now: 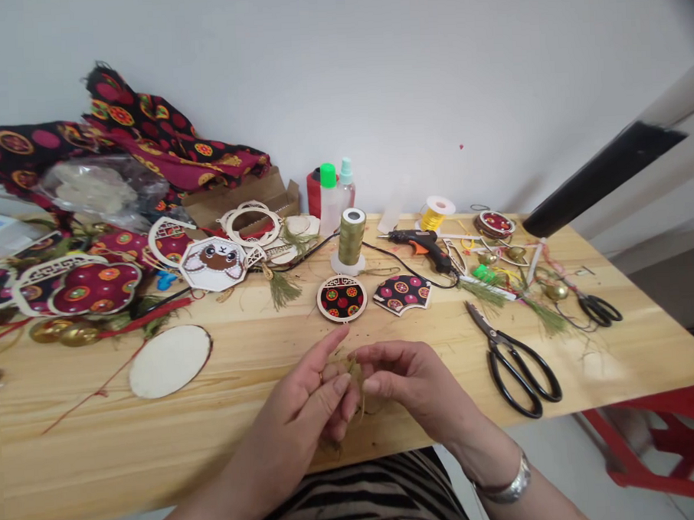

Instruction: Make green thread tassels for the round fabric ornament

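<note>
Thread (355, 371) between left hand (307, 400) and right (415, 380)

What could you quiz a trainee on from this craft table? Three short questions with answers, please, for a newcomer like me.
1. True or false: the right hand is holding the larger scissors.
2. What colour is the thread on the tall spool just behind the round fabric-filled frame?
A) red
B) olive green
C) blue
3. Fill the gap: a silvery bracelet circles the ____ wrist.

Key:
1. False: the scissors lie on the table, to that hand's right; its fingers are at fine olive strands.
2. B
3. right
</note>
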`<state>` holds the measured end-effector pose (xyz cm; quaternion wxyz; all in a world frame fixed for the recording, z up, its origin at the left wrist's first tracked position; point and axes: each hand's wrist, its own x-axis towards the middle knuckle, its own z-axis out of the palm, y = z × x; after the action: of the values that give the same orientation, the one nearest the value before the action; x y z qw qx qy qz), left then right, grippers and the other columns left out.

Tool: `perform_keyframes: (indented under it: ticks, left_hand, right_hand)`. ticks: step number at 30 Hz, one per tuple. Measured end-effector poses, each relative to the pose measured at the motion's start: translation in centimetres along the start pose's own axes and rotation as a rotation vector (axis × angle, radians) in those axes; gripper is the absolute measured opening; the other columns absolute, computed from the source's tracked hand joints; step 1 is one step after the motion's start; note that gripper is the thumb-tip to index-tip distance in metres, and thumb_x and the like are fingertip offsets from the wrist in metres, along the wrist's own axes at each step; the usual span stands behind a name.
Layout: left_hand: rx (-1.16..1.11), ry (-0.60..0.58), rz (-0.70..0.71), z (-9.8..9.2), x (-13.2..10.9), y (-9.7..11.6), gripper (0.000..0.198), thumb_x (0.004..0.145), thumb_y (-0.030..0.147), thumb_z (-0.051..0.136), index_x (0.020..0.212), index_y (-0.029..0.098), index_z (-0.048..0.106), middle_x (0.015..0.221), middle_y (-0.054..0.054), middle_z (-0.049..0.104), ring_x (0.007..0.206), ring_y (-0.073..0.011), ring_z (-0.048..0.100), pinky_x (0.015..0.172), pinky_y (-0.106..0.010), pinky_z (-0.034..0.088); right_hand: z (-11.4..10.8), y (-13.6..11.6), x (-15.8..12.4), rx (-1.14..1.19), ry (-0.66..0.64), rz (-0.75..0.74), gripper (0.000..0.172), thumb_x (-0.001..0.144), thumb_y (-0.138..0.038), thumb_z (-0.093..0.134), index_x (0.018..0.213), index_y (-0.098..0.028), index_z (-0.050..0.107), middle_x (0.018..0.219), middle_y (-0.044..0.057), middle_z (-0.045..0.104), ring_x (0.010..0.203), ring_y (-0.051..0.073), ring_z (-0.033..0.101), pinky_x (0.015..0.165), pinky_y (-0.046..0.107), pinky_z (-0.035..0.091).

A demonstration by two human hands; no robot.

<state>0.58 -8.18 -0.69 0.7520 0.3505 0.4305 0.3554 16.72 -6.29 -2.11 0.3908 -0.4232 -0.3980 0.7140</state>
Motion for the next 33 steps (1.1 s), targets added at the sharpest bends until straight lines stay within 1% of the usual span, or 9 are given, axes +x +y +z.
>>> perform_keyframes:
  ticks: [3,5,10,13,16,18,26,29,33]
  left_hand:
    - [0.042,-0.019,-0.005,0.0,0.0,0.0,0.064,0.089,0.030,0.048,0.144,0.023,0.017,0.060,0.005,0.050,0.051,-0.0100,0.039,0.050,-0.026,0.030]
    - [0.077,-0.033,-0.025,0.0,-0.1,0.0,0.065,0.089,0.030,0.047,0.145,0.023,0.015,0.060,0.005,0.052,0.051,-0.0097,0.041,0.049,-0.025,0.030]
    - [0.140,-0.061,-0.070,-0.2,-0.5,-0.3,0.065,0.089,0.034,0.048,0.144,0.030,0.014,0.064,0.004,0.056,0.053,-0.0090,0.042,0.048,-0.023,0.029]
    - [0.144,-0.074,-0.077,-0.3,-0.5,-0.6,0.064,0.089,0.034,0.048,0.143,0.035,0.016,0.064,0.005,0.055,0.052,-0.0089,0.042,0.048,-0.023,0.028]
    - [0.137,-0.079,-0.076,-0.4,-0.4,-0.6,0.064,0.088,0.034,0.049,0.143,0.035,0.017,0.063,0.005,0.054,0.053,-0.0094,0.042,0.048,-0.022,0.029]
    - [0.140,-0.082,-0.071,-0.3,-0.3,-0.5,0.065,0.088,0.033,0.050,0.144,0.033,0.017,0.063,0.004,0.054,0.053,-0.0096,0.042,0.048,-0.023,0.029]
    - [0.110,-0.080,-0.086,-0.1,-0.4,0.3,0.064,0.088,0.028,0.048,0.144,0.028,0.018,0.064,0.003,0.054,0.051,-0.0096,0.042,0.048,-0.023,0.030]
    - [0.036,-0.103,-0.091,-0.3,-0.4,0.1,0.064,0.089,0.027,0.048,0.144,0.028,0.018,0.065,0.002,0.055,0.052,-0.0095,0.042,0.049,-0.023,0.030]
    - [-0.109,-0.105,-0.101,-0.5,-0.4,-0.4,0.062,0.088,0.029,0.050,0.143,0.028,0.022,0.066,-0.001,0.058,0.050,-0.0080,0.037,0.048,-0.023,0.027]
  right_hand:
    - [0.3,0.2,0.0,0.119,-0.075,0.026,0.025,0.060,-0.022,0.077,0.084,-0.017,0.072,0.061,-0.003,0.063,0.056,0.009,0.056,0.058,0.022,0.045]
    - [0.2,0.3,0.1,0.156,-0.146,0.031,0.028,0.063,-0.022,0.076,0.089,-0.016,0.071,0.060,-0.003,0.063,0.056,0.010,0.059,0.061,0.025,0.047]
    - [-0.5,0.5,0.5,0.152,-0.350,0.108,0.038,0.063,-0.023,0.076,0.100,-0.014,0.067,0.066,0.000,0.067,0.061,0.014,0.065,0.065,0.028,0.050]
    - [-0.5,0.3,0.5,0.189,-0.401,0.140,0.033,0.065,-0.024,0.075,0.096,-0.014,0.068,0.068,0.001,0.070,0.063,0.016,0.067,0.065,0.029,0.051]
    - [-0.1,-0.1,0.3,0.230,-0.390,0.125,0.016,0.070,-0.023,0.071,0.083,-0.013,0.069,0.065,0.002,0.070,0.062,0.016,0.068,0.065,0.028,0.052]
    - [0.1,-0.2,0.2,0.234,-0.357,0.098,0.010,0.071,-0.021,0.069,0.077,-0.013,0.068,0.062,0.002,0.070,0.060,0.015,0.068,0.063,0.026,0.051]
    - [0.6,0.0,0.2,0.190,-0.231,0.050,0.013,0.071,-0.024,0.070,0.069,-0.012,0.066,0.055,0.002,0.069,0.053,0.014,0.065,0.059,0.025,0.048]
    - [0.8,0.1,0.2,0.165,-0.179,0.032,0.017,0.071,-0.026,0.069,0.064,-0.012,0.062,0.051,0.000,0.067,0.048,0.012,0.062,0.056,0.023,0.046]
    - [1.2,0.1,0.2,0.121,-0.171,0.009,0.021,0.075,-0.030,0.065,0.064,-0.014,0.059,0.048,-0.001,0.064,0.046,0.011,0.060,0.053,0.023,0.045]
